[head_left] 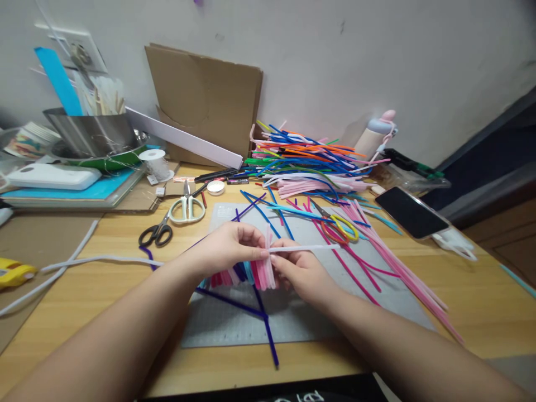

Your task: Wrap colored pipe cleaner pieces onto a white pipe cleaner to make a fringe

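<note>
A row of bent pipe cleaners (263, 274) in pinks, magenta, blue and purple is held between my two hands, over the grey cutting mat (226, 329). My left hand (232, 245) pinches the top of the row near a pale pink upright end. Close beside it, my right hand (299, 271) grips the row's right end, thumb and fingertips pressed together. A white pipe cleaner (312, 247) crosses at the pinch and sticks out to the right. Fingers hide part of the row. Below it, purple pipe cleaners (270, 340) lie on the mat and reach past its front edge.
Yellow-and-orange scissors (345, 228) lie among loose pink pipe cleaners (389, 259) on the right. White-handled scissors (187, 211) and black scissors (156, 234) lie left. Behind are a colourful pipe cleaner pile (310, 159), a phone (412, 212) and a bottle (372, 137).
</note>
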Tool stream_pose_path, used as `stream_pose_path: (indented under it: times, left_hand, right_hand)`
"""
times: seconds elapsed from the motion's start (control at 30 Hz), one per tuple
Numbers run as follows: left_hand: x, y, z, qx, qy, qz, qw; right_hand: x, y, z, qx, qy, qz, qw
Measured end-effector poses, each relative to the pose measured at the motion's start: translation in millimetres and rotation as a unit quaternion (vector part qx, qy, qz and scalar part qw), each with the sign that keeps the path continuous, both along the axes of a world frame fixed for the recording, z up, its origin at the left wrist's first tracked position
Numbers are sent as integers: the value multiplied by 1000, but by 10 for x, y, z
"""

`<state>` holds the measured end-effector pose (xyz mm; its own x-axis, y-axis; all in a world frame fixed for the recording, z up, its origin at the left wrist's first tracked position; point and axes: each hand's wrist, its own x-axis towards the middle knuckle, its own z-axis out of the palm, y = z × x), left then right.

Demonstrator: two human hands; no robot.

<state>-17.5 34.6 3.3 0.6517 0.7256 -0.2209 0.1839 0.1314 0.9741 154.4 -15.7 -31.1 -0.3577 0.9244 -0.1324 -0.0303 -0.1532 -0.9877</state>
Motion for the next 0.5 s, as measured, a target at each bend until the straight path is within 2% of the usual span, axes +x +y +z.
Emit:
stream_pose_path:
  times: [0.17,0.33,0.5]
  left_hand:
    - [-46,29,49,16,-11,48,999]
    - [-75,68,58,54,-1,88,995]
    - [-45,60,23,88,-14,84,992]
  right_hand:
    - [-4,15,1,-51,0,7,999]
    - [-12,-8,-4,-22,-45,75,996]
    - [-27,-29,-19,-12,-58,62,996]
